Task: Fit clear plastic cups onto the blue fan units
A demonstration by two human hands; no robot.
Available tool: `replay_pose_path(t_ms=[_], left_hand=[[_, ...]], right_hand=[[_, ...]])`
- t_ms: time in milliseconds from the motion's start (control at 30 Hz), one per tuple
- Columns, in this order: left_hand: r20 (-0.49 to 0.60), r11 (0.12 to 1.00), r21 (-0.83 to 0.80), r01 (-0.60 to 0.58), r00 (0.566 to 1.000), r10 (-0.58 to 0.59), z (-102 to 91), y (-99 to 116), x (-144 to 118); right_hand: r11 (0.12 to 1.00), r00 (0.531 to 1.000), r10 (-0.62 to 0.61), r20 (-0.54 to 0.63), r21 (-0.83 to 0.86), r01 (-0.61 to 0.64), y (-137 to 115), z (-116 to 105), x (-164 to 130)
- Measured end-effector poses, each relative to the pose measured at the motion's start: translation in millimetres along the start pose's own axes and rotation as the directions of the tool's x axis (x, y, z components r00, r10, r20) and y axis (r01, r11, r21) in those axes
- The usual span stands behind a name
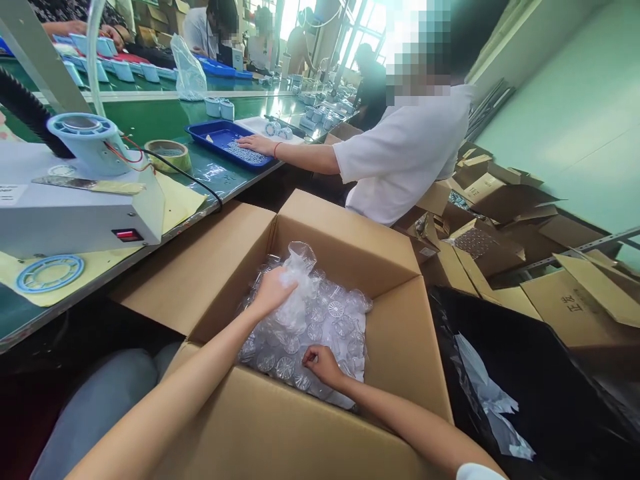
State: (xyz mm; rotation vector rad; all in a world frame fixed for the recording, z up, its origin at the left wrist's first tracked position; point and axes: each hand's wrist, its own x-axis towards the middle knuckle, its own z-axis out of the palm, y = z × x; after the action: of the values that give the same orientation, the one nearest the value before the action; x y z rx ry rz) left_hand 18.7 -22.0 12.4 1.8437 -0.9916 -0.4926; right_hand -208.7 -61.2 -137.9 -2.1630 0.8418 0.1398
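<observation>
Both my arms reach down into an open cardboard box point(280, 427) in front of me. It holds several clear round plastic parts point(327, 320) inside a clear plastic bag point(300, 263). My left hand point(273, 290) grips a bunched fold of that bag near the box's far left side. My right hand point(323, 363) is closed over the bag and parts at the near side; what it pinches is too small to tell.
A green worktable point(165, 117) on the left carries a grey machine point(75, 207), a blue fan part point(87, 137), a tape roll point(167, 155) and a blue tray point(227, 140). A seated co-worker's hand point(255, 143) rests in that tray. Cardboard boxes point(493, 207) and a black bag point(525, 380) lie right.
</observation>
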Motion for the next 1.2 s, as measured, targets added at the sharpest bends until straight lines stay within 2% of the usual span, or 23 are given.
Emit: replay_pose_path(t_ms=[133,300,433,533,600,667,800,933,1067,1200], left_hand=[[0.019,0.999,0.033,-0.013,1.0,0.013,0.8,-2,-1],[0.037,0.997,0.067,-0.027,0.999,0.024,1.6,-2,-1],[0.038,0.995,0.095,-0.03,0.999,0.027,2.6,-3,-2],[0.051,0.993,0.111,-0.042,0.998,0.036,3.6,-3,-2],[0.064,0.992,0.115,-0.056,0.997,0.049,4.2,-2,-2],[0.077,0.991,0.118,-0.069,0.995,0.06,4.4,-2,-2],[0.098,0.988,0.13,-0.086,0.992,0.074,3.3,-2,-4],[0.124,0.982,0.154,-0.108,0.988,0.089,2.1,-4,-8],[0.153,0.979,0.168,-0.118,0.984,0.093,1.6,-4,-9],[0.228,0.976,0.173,-0.131,0.97,0.089,-0.5,-3,-12]], right_hand=[[1.0,0.999,-0.019,-0.035,-0.016,0.019,-1,-1,-10],[0.994,0.996,0.062,-0.069,-0.086,-0.068,25,-1,-26],[0.981,0.988,0.132,-0.074,-0.136,-0.141,46,-11,-17],[0.971,0.984,0.144,-0.103,-0.175,-0.16,48,-27,-4],[0.969,0.989,0.11,-0.104,-0.21,-0.13,44,-32,-1],[0.967,0.997,0.051,-0.051,-0.248,-0.062,34,-27,-4],[0.948,0.987,-0.068,0.147,-0.299,0.11,13,3,-16],[0.924,0.967,-0.096,0.234,-0.342,0.174,5,19,-12],[0.923,0.961,-0.089,0.263,-0.341,0.179,10,10,8],[0.932,0.969,-0.119,0.216,-0.313,0.184,17,-12,15]])
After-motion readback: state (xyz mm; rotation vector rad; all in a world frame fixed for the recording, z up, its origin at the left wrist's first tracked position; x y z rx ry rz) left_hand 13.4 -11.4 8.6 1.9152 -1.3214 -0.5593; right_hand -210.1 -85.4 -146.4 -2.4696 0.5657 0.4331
